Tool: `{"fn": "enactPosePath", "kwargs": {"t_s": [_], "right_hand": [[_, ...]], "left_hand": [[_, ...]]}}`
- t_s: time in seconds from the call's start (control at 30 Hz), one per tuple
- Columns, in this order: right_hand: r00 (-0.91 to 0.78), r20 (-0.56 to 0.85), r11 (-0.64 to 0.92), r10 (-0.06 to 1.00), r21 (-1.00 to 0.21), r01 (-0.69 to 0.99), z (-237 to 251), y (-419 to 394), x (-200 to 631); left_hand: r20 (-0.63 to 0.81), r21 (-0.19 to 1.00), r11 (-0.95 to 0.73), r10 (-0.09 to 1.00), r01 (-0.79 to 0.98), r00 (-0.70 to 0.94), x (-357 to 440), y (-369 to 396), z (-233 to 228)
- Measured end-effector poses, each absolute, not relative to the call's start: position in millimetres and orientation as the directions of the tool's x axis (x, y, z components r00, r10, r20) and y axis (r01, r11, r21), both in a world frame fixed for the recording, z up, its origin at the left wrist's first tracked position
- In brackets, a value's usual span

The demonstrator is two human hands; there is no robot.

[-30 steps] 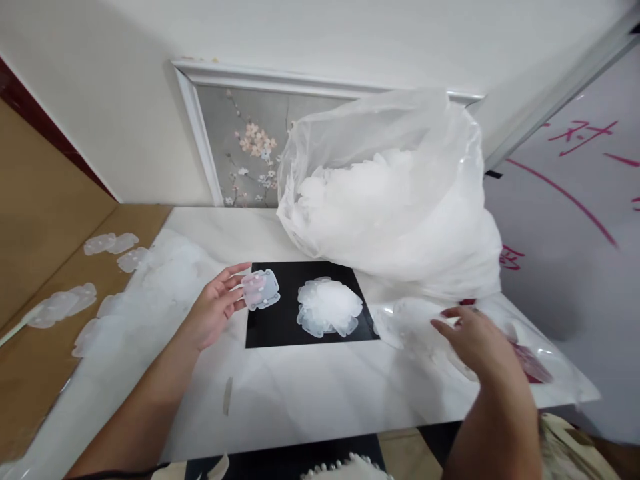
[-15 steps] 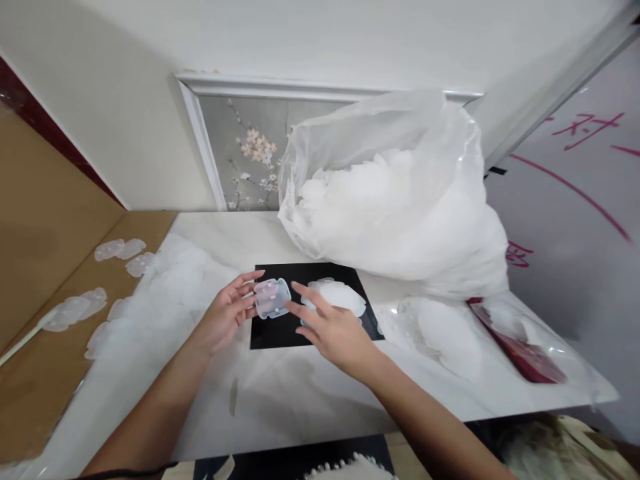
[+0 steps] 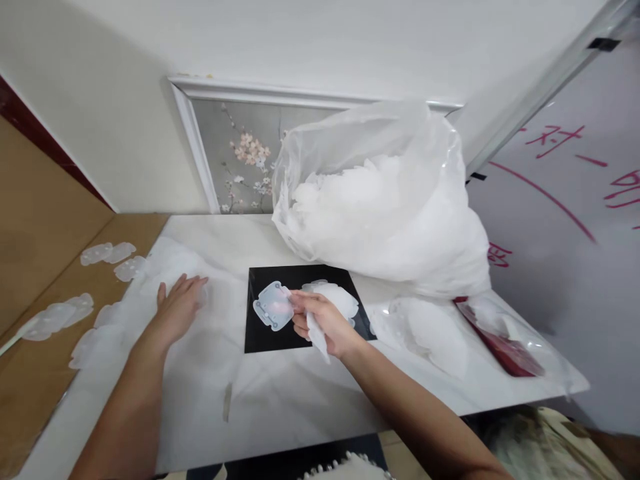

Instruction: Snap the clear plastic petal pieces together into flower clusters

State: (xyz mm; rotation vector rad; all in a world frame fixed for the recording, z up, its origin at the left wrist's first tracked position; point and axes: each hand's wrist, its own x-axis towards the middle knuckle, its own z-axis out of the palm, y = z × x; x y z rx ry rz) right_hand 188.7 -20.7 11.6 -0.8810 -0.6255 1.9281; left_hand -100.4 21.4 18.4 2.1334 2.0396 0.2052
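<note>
My right hand (image 3: 325, 323) is over the black mat (image 3: 256, 340), pinching a clear plastic piece (image 3: 274, 307) by its right edge between thumb and fingers. Tucked in the same palm is another whitish plastic piece (image 3: 317, 338), pointing down toward me. Behind this hand, more white pieces (image 3: 341, 298) lie stacked on the mat. My left hand (image 3: 179, 308) is at the right side of a loose heap of translucent pieces (image 3: 130, 333), fingers stretched out over the table. Something translucent shows beside its fingertips, too faint to make out.
A large clear bag (image 3: 425, 233) full of white pieces leans at the back. More wrapped pieces (image 3: 430, 333) and a red packet (image 3: 505, 340) are at the right. Cardboard (image 3: 40, 393) at the left carries several single pieces (image 3: 131, 268) and a pale stick (image 3: 11, 341).
My left hand has let go of the clear piece and moved left to the heap. My right hand now grips that piece, which has turned. The view has shifted slightly right.
</note>
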Motion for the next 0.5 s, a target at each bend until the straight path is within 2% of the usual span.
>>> {"fn": "enactPosePath", "kwargs": {"t_s": [0.1,0.23,0.4,0.5], "right_hand": [[-0.395,-0.342,-0.519,0.852,-0.65,-0.556,14,-21,191],[-0.429,-0.333,-0.537,0.84,-0.624,-0.567,14,-20,194],[-0.446,-0.318,-0.54,0.837,-0.617,-0.573,13,-19,195],[-0.449,-0.303,-0.532,0.84,-0.623,-0.574,15,-20,195]], "left_hand": [[-0.089,0.143,-0.09,0.991,0.986,0.103,-112,22,14],[-0.003,0.088,-0.148,0.989,0.985,0.149,-112,26,13],[0.023,0.177,-0.192,0.981,0.965,0.191,-107,29,23],[0.09,0.275,-0.17,0.984,0.946,0.151,-99,27,32]]}}
